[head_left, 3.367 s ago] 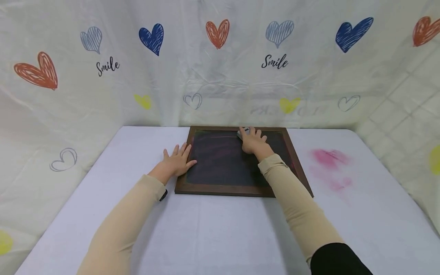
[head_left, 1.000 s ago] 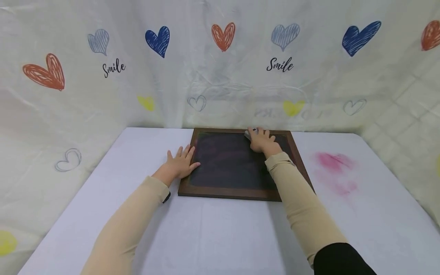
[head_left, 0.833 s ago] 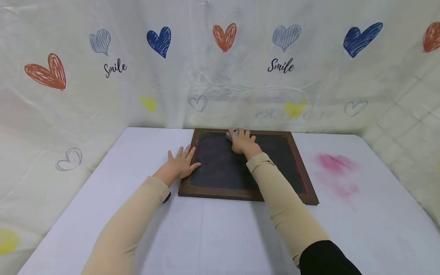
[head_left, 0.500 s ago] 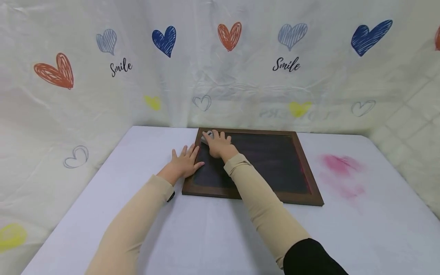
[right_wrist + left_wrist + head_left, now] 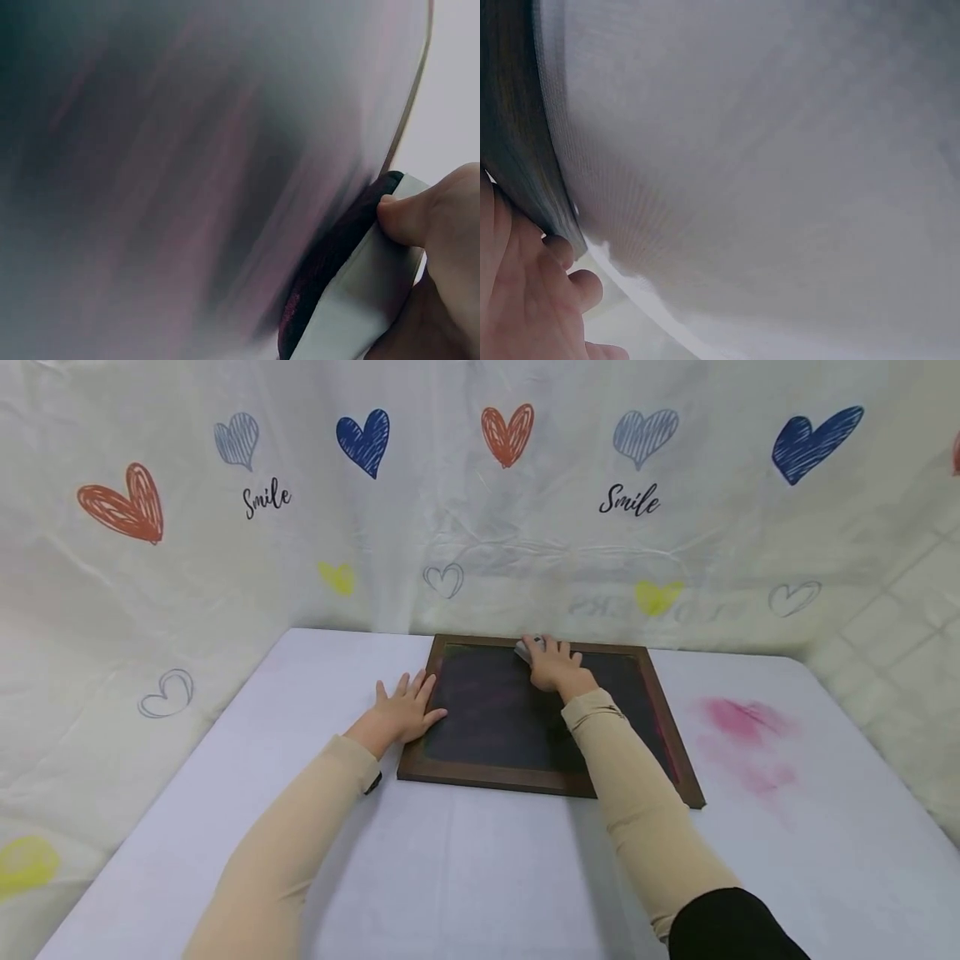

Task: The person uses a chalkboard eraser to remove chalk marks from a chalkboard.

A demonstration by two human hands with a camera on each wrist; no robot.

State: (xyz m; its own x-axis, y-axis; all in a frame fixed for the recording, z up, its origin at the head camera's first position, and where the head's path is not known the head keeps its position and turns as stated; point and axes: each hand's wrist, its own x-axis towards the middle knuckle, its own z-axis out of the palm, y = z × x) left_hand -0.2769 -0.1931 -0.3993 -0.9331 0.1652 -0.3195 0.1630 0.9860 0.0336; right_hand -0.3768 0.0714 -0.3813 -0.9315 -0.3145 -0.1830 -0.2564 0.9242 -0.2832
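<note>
A wood-framed chalkboard lies flat near the back of the table. Spread over its left edge is my left hand, fingers straight, thumb reaching onto the dark surface. The left wrist view shows fingertips at the dark wooden frame. My right hand grips a chalkboard eraser by the board's top edge, right of its middle. Up close in the right wrist view, the eraser has a pale grey body and a dark felt pad turned to the board, with thumb and fingers around the body. Faint pink streaks mark the writing surface.
The board stands on a white tablecloth, with pink smudges to its right. Close behind the table hangs a pale curtain printed with hearts and "Smile".
My right hand swept the eraser left along the board's top to its upper left corner, then came back right. My left hand stayed on the left edge. The head view shifted slightly.
</note>
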